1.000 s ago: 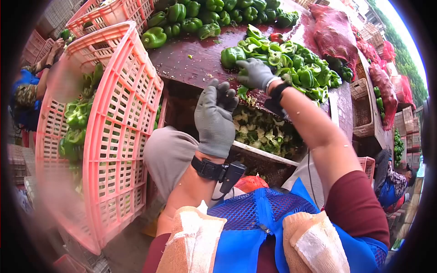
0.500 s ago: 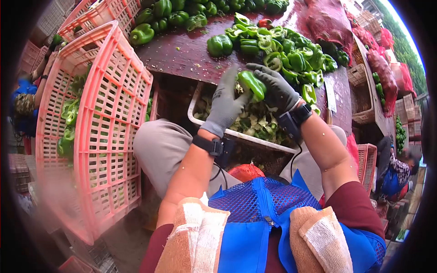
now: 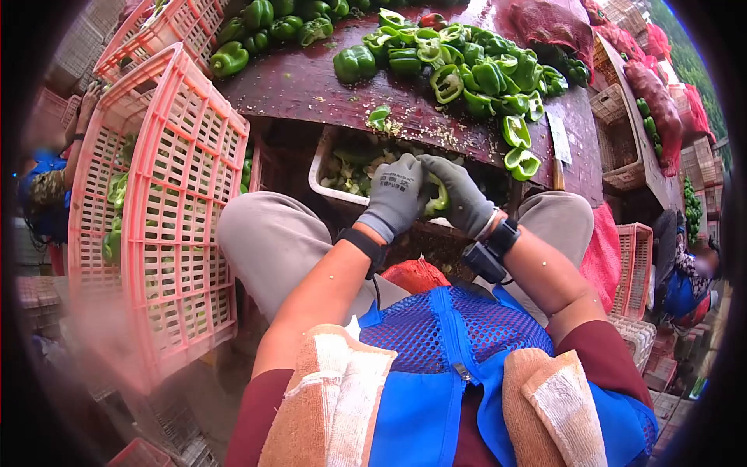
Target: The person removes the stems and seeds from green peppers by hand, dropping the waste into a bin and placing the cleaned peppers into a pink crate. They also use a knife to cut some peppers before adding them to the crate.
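In grey gloves, my left hand (image 3: 394,193) and my right hand (image 3: 462,191) are closed together around a green bell pepper (image 3: 438,201), largely covered by the fingers. They are just in front of the table edge, above a white-rimmed tub (image 3: 315,173) of pepper scraps. Cut pepper halves (image 3: 517,132) lie on the table beyond my right hand, and a heap of opened peppers (image 3: 487,76) is behind them. A small green piece (image 3: 379,117) rests near the edge among scattered seeds.
A knife (image 3: 559,140) lies at the table's right edge. To my left stands a tilted pink crate (image 3: 187,210) with peppers inside. Whole peppers (image 3: 287,28) line the back left of the table (image 3: 272,93). A person (image 3: 689,288) sits at far right; another's arm shows at far left.
Both hands have come down and closer together, from the table edge to over the tub, with the pepper now mostly covered. The knife's handle and the seeds on the table have come into view.
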Demonstrator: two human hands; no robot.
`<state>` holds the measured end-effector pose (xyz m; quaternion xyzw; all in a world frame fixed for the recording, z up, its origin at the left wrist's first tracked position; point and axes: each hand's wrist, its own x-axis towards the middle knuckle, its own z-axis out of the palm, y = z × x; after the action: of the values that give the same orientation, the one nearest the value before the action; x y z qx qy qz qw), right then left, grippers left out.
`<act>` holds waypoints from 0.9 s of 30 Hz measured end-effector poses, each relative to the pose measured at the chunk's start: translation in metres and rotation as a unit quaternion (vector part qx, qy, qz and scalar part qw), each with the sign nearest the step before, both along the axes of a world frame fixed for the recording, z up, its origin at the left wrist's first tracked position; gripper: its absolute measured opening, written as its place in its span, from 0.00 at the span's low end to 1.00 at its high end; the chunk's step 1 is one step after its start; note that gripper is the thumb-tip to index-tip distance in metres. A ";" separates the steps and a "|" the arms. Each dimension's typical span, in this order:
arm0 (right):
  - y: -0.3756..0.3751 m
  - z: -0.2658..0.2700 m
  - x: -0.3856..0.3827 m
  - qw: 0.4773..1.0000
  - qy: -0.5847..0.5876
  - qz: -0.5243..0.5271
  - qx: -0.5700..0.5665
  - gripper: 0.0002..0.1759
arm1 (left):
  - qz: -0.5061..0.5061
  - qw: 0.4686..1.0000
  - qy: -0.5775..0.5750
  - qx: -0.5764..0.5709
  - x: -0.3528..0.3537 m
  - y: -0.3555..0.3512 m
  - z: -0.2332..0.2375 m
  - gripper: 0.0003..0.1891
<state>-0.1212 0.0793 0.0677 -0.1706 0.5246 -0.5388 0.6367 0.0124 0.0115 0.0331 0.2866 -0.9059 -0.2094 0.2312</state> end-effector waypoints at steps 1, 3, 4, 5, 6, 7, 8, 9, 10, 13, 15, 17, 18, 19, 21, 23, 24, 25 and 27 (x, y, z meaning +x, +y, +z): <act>0.000 -0.005 0.003 0.999 -0.007 -0.032 0.000 0.16 | 0.001 1.000 0.014 -0.007 -0.001 0.001 -0.003 0.16; 0.000 -0.017 0.004 0.996 -0.040 -0.080 0.017 0.15 | 0.001 0.999 0.041 -0.020 -0.003 -0.001 -0.011 0.16; -0.003 -0.017 0.006 0.993 -0.065 -0.095 0.034 0.15 | 0.014 0.998 0.055 -0.038 -0.004 0.000 -0.010 0.12; -0.004 -0.016 0.007 0.989 -0.090 -0.110 0.051 0.14 | 0.053 0.994 0.098 -0.012 -0.007 -0.004 -0.014 0.12; 0.001 -0.012 0.009 0.964 -0.229 -0.112 0.079 0.14 | 0.093 0.985 0.142 0.014 -0.011 -0.011 -0.023 0.11; 0.004 -0.016 0.015 0.949 -0.276 -0.141 0.057 0.15 | 0.132 0.973 0.185 0.041 -0.014 -0.015 -0.029 0.11; 0.002 -0.027 0.021 0.961 -0.233 -0.147 0.039 0.14 | 0.180 0.958 0.193 0.115 -0.014 -0.018 -0.031 0.12; 0.001 -0.038 0.024 0.970 -0.188 -0.152 0.022 0.13 | 0.177 0.956 0.159 0.174 -0.008 -0.022 -0.038 0.12; 0.004 -0.028 0.015 0.974 -0.200 -0.108 0.013 0.13 | 0.165 0.965 0.097 0.182 -0.004 -0.020 -0.046 0.12; -0.020 -0.044 -0.036 0.982 0.167 -0.021 -0.084 0.26 | 0.164 0.977 -0.097 0.095 0.010 -0.018 -0.032 0.18; -0.046 -0.038 -0.062 0.864 0.483 0.101 -0.106 0.32 | 0.197 0.978 -0.068 -0.028 0.011 -0.026 -0.025 0.22; -0.068 0.001 -0.055 0.753 0.614 0.224 -0.078 0.38 | 0.147 0.986 -0.073 -0.038 0.012 -0.047 -0.042 0.22; -0.080 0.013 -0.048 0.704 0.655 0.268 -0.062 0.38 | 0.124 0.988 -0.075 -0.043 0.014 -0.053 -0.047 0.21; -0.092 0.023 -0.041 0.650 0.693 0.307 -0.046 0.38 | 0.099 0.989 -0.107 -0.019 0.015 -0.052 -0.047 0.20; -0.111 0.042 -0.026 0.570 0.735 0.365 -0.034 0.38 | 0.049 0.984 -0.170 0.034 0.018 -0.042 -0.047 0.19; -0.128 0.042 -0.019 0.507 0.760 0.407 -0.016 0.37 | -0.030 0.982 -0.187 0.026 0.020 -0.020 -0.054 0.13; -0.138 0.035 -0.019 0.483 0.767 0.423 -0.001 0.37 | -0.013 0.974 -0.216 0.071 0.020 -0.012 -0.054 0.12; -0.143 0.033 -0.015 0.460 0.772 0.438 0.014 0.36 | 0.003 0.963 -0.244 0.117 0.020 -0.006 -0.047 0.10; -0.146 0.031 -0.017 0.444 0.767 0.462 0.025 0.36 | 0.059 0.949 -0.292 0.104 0.015 -0.016 -0.041 0.10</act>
<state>-0.1379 -0.0670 0.0983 -0.7156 0.6560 0.1992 0.1337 0.0277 -0.0041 -0.0079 0.4110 -0.8882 -0.1954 -0.0629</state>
